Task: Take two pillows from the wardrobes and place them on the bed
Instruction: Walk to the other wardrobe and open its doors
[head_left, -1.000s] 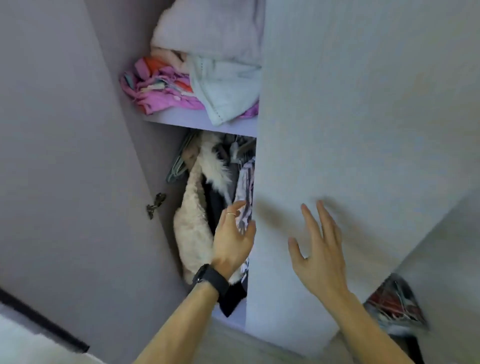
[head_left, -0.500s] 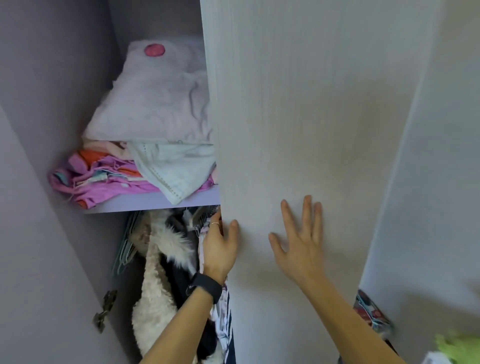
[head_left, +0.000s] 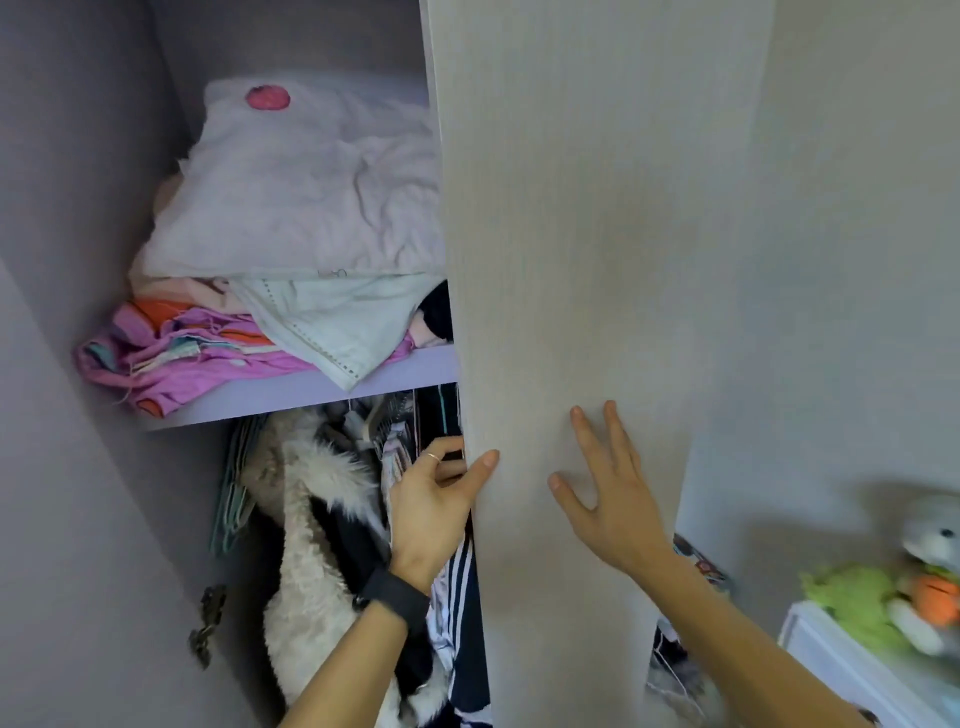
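A pale pillow (head_left: 306, 192) with a pink round mark lies on top of folded cloths on the wardrobe's upper shelf (head_left: 291, 395), its right part hidden by the light wardrobe door (head_left: 571, 260). My left hand (head_left: 431, 504), with a ring and a black wristband, grips the door's left edge, fingers behind it and thumb on its front. My right hand (head_left: 605, 493) lies flat on the door's front with fingers spread.
Pink and white folded fabrics (head_left: 197, 348) sit under the pillow. Below the shelf hang a fluffy cream coat (head_left: 306, 545) and striped dark clothes (head_left: 462, 613). An open door panel (head_left: 62, 519) stands at the left. Plush toys (head_left: 898, 597) sit on a white box at the right.
The view has tilted up, bringing the pillow and shelf fully into sight. My left hand has closed on the door edge and my right hand has pressed flat on the door.
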